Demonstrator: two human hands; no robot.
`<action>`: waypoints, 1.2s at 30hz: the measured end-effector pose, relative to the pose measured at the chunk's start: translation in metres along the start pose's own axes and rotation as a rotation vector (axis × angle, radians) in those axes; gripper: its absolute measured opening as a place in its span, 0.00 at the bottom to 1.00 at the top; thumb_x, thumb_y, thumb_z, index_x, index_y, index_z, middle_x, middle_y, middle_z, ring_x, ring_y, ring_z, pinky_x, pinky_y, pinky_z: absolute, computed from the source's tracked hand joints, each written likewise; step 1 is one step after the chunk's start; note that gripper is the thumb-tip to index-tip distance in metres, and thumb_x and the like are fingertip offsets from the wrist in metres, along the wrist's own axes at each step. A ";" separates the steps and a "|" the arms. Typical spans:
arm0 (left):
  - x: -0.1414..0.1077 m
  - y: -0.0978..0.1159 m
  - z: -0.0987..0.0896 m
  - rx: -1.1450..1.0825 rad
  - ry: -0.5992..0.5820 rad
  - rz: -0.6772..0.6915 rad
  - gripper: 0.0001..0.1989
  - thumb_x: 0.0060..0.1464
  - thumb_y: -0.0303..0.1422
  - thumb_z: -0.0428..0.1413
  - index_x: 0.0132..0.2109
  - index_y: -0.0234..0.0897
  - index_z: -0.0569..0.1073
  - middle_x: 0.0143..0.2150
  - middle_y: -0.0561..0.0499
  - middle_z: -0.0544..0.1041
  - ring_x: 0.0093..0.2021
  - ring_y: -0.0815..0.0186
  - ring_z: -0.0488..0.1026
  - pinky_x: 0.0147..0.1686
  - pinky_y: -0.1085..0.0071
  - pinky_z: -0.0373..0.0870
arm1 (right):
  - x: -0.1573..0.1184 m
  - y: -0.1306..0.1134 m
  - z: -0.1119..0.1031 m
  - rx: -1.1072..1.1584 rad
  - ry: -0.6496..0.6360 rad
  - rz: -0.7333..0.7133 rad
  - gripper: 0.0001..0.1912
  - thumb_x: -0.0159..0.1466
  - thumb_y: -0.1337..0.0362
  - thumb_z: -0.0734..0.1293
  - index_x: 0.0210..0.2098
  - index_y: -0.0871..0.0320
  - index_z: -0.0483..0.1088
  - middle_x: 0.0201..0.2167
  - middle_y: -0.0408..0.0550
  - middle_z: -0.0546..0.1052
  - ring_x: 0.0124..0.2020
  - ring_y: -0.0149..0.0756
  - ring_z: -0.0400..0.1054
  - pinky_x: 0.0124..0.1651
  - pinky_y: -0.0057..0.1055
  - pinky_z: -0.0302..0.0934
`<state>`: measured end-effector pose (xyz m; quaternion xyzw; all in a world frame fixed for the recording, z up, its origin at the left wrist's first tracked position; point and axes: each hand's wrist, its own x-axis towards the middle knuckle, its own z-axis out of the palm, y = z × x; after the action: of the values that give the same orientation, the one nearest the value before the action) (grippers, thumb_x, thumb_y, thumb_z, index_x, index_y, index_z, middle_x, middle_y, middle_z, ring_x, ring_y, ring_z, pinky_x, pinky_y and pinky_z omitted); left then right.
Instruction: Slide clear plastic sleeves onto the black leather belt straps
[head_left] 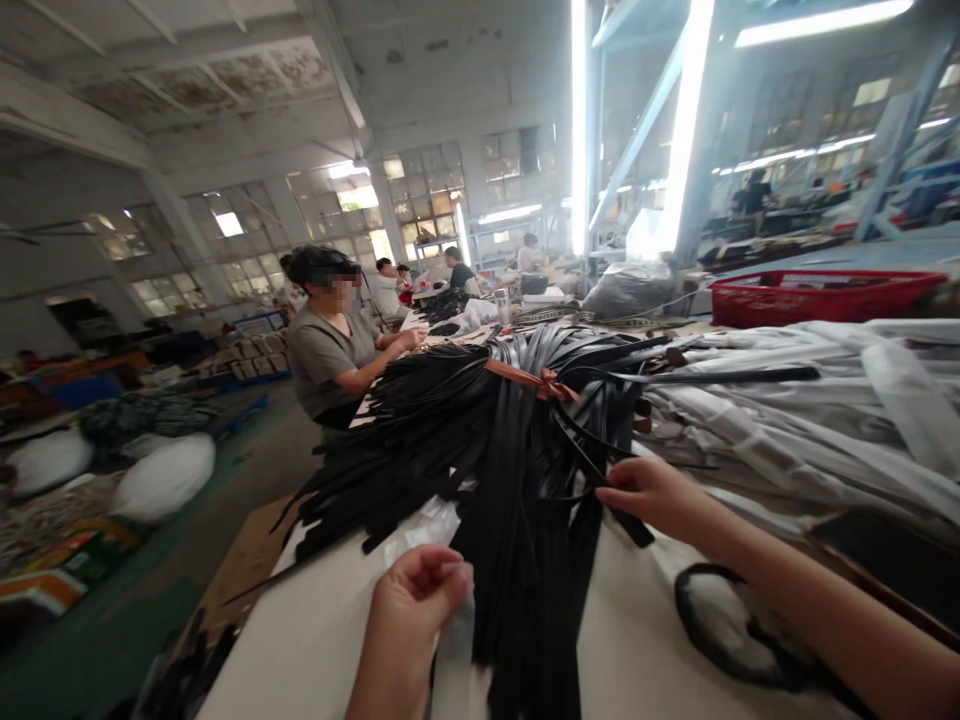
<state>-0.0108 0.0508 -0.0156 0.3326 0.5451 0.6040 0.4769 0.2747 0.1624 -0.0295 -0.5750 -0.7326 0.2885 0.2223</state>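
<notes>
A large bundle of black belt straps (pixel 525 450) fans across the white table (pixel 300 650), tied at its middle with an orange ribbon (pixel 536 380). My right hand (pixel 649 497) pinches one black strap at the near right of the bundle. My left hand (pixel 414 610) is at the bottom of the view, its fingers closed on a clear plastic sleeve (pixel 450 570) beside the straps. A black strap loop (pixel 720 625) lies on the table below my right forearm.
White plastic-wrapped goods (pixel 810 420) are piled to the right, with a red plastic basket (pixel 821 297) behind them. A co-worker (pixel 330 340) works at the table's far left side. Sacks (pixel 165 478) and cardboard (pixel 240 560) lie on the floor left of the table.
</notes>
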 end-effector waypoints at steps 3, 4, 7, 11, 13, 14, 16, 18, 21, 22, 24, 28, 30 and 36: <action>0.000 0.002 -0.001 0.053 -0.009 0.015 0.17 0.30 0.31 0.71 0.31 0.33 0.76 0.22 0.56 0.74 0.24 0.74 0.68 0.27 0.80 0.64 | -0.027 -0.033 0.012 0.747 -0.413 0.036 0.20 0.53 0.50 0.70 0.25 0.61 0.66 0.18 0.40 0.68 0.14 0.21 0.52 0.17 0.21 0.43; -0.001 0.002 -0.001 0.069 -0.018 0.020 0.17 0.31 0.30 0.70 0.32 0.33 0.76 0.21 0.56 0.74 0.24 0.74 0.68 0.27 0.80 0.64 | -0.040 -0.045 0.018 0.885 -0.568 0.021 0.21 0.51 0.49 0.72 0.27 0.62 0.67 0.19 0.40 0.69 0.13 0.20 0.52 0.16 0.20 0.45; -0.003 0.002 0.002 0.104 -0.052 0.035 0.17 0.31 0.28 0.69 0.32 0.33 0.74 0.20 0.58 0.70 0.22 0.74 0.66 0.25 0.80 0.63 | -0.072 -0.076 0.033 1.043 -0.961 -0.043 0.23 0.44 0.53 0.78 0.28 0.63 0.68 0.18 0.37 0.67 0.15 0.18 0.55 0.18 0.16 0.50; -0.003 -0.003 0.006 0.137 -0.071 0.076 0.16 0.31 0.26 0.67 0.31 0.34 0.72 0.19 0.60 0.66 0.20 0.76 0.62 0.22 0.81 0.59 | -0.084 -0.088 0.043 1.147 -0.916 -0.140 0.22 0.45 0.56 0.78 0.27 0.64 0.68 0.20 0.38 0.68 0.19 0.18 0.59 0.22 0.13 0.56; -0.003 -0.006 0.008 0.167 -0.074 0.096 0.15 0.30 0.25 0.66 0.29 0.35 0.70 0.18 0.61 0.66 0.19 0.76 0.61 0.21 0.82 0.57 | -0.076 -0.084 0.044 1.180 -0.680 -0.162 0.20 0.50 0.56 0.76 0.30 0.64 0.69 0.22 0.42 0.72 0.20 0.22 0.65 0.23 0.17 0.61; -0.004 -0.008 0.010 0.183 -0.086 0.098 0.15 0.30 0.24 0.66 0.29 0.35 0.69 0.18 0.61 0.66 0.19 0.76 0.61 0.21 0.81 0.57 | -0.072 -0.081 0.044 1.187 -0.536 -0.166 0.19 0.52 0.55 0.76 0.31 0.64 0.68 0.22 0.43 0.72 0.20 0.25 0.67 0.24 0.19 0.63; -0.008 -0.009 0.015 0.213 -0.123 0.093 0.15 0.31 0.22 0.64 0.28 0.36 0.69 0.18 0.60 0.67 0.19 0.75 0.63 0.21 0.81 0.58 | -0.064 -0.076 0.044 1.189 -0.291 -0.173 0.19 0.54 0.55 0.74 0.31 0.63 0.67 0.21 0.43 0.73 0.22 0.29 0.71 0.25 0.22 0.66; -0.014 -0.009 0.021 0.251 -0.165 0.083 0.14 0.32 0.21 0.63 0.30 0.36 0.70 0.18 0.60 0.69 0.19 0.73 0.67 0.22 0.79 0.61 | -0.061 -0.074 0.044 1.176 -0.192 -0.178 0.18 0.55 0.54 0.73 0.31 0.62 0.66 0.21 0.44 0.74 0.23 0.30 0.72 0.26 0.23 0.67; -0.023 -0.007 0.030 0.313 -0.209 0.055 0.16 0.33 0.20 0.61 0.34 0.36 0.72 0.18 0.59 0.73 0.21 0.70 0.70 0.24 0.78 0.64 | -0.063 -0.078 0.044 1.162 -0.226 -0.167 0.19 0.54 0.54 0.74 0.31 0.62 0.67 0.22 0.43 0.74 0.22 0.30 0.72 0.24 0.23 0.67; -0.026 -0.006 0.032 0.326 -0.216 0.045 0.17 0.32 0.20 0.61 0.35 0.36 0.73 0.18 0.59 0.73 0.21 0.70 0.71 0.24 0.77 0.65 | -0.065 -0.079 0.044 1.157 -0.246 -0.163 0.18 0.53 0.55 0.74 0.31 0.63 0.67 0.22 0.43 0.74 0.21 0.29 0.72 0.24 0.22 0.67; -0.028 -0.005 0.034 0.346 -0.212 0.038 0.18 0.32 0.20 0.61 0.35 0.36 0.73 0.19 0.59 0.73 0.21 0.70 0.71 0.24 0.78 0.65 | -0.067 -0.082 0.044 1.146 -0.281 -0.154 0.17 0.54 0.57 0.74 0.31 0.63 0.67 0.21 0.42 0.74 0.20 0.28 0.70 0.22 0.20 0.65; -0.029 -0.003 0.034 0.381 -0.235 0.046 0.17 0.34 0.21 0.60 0.36 0.36 0.73 0.20 0.59 0.75 0.22 0.70 0.72 0.25 0.77 0.67 | -0.069 -0.082 0.043 1.110 -0.299 -0.148 0.10 0.56 0.64 0.70 0.32 0.61 0.66 0.19 0.41 0.73 0.17 0.26 0.67 0.19 0.18 0.62; -0.029 -0.004 0.034 0.403 -0.259 0.050 0.16 0.35 0.21 0.60 0.36 0.36 0.73 0.20 0.58 0.76 0.23 0.69 0.73 0.27 0.76 0.68 | -0.069 -0.081 0.043 1.088 -0.298 -0.145 0.07 0.56 0.67 0.68 0.31 0.61 0.65 0.18 0.39 0.73 0.16 0.25 0.67 0.18 0.17 0.61; -0.029 -0.006 0.033 0.440 -0.277 0.035 0.16 0.35 0.22 0.59 0.37 0.36 0.72 0.20 0.60 0.75 0.22 0.70 0.73 0.26 0.76 0.68 | -0.071 -0.082 0.040 1.047 -0.315 -0.144 0.05 0.55 0.71 0.65 0.31 0.60 0.63 0.17 0.38 0.72 0.16 0.25 0.66 0.18 0.17 0.60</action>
<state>0.0302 0.0344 -0.0115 0.5170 0.5871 0.4279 0.4527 0.2070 0.0726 -0.0024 -0.2858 -0.5530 0.6811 0.3855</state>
